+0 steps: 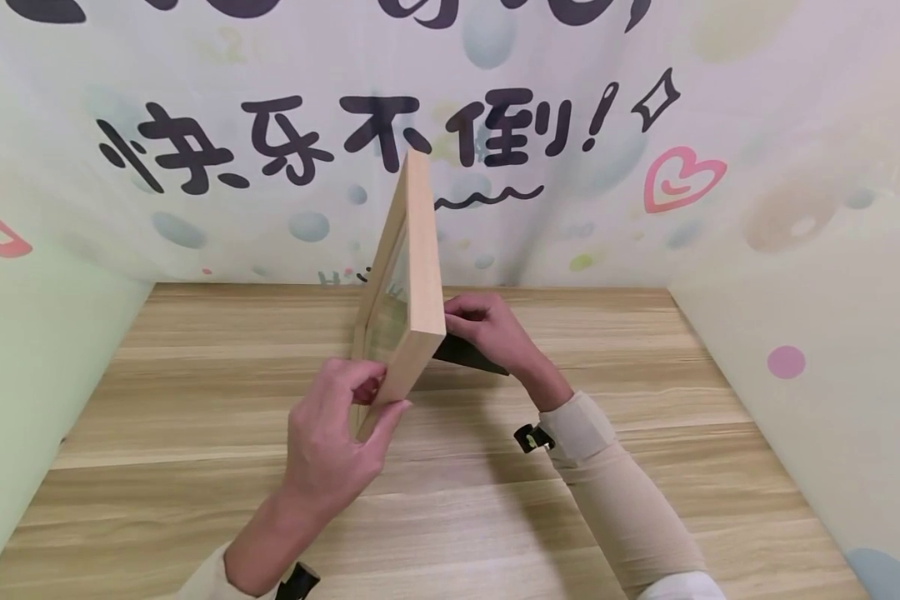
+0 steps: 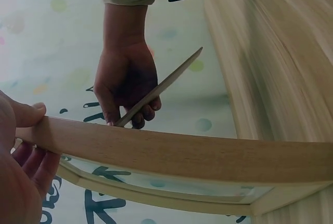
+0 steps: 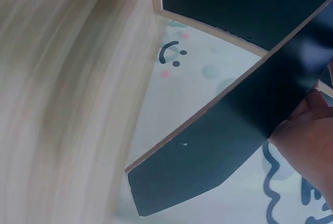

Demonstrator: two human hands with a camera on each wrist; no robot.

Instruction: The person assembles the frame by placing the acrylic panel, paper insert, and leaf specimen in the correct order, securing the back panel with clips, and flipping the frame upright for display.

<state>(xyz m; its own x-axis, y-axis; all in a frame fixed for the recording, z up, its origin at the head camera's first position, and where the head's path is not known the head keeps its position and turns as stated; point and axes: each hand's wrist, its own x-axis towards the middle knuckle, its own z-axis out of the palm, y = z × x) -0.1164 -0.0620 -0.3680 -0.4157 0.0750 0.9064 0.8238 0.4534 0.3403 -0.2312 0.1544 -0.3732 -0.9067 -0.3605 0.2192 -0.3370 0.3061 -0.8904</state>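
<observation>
A pale wooden picture frame stands upright over the table, its glass side turned to the left and its edge facing me. My left hand grips the near side of the frame, thumb on the outer edge and fingers curled round the other face. Behind the frame, my right hand pinches the black easel leg, which slants away from the frame's black backing board. From the left wrist view the leg shows edge-on, with right-hand fingers curled at it.
The wood-grain tabletop runs back to a printed cloth backdrop with large dark lettering. Pale side walls rise along the table's left and right edges. Each wrist wears a strap with a black clip.
</observation>
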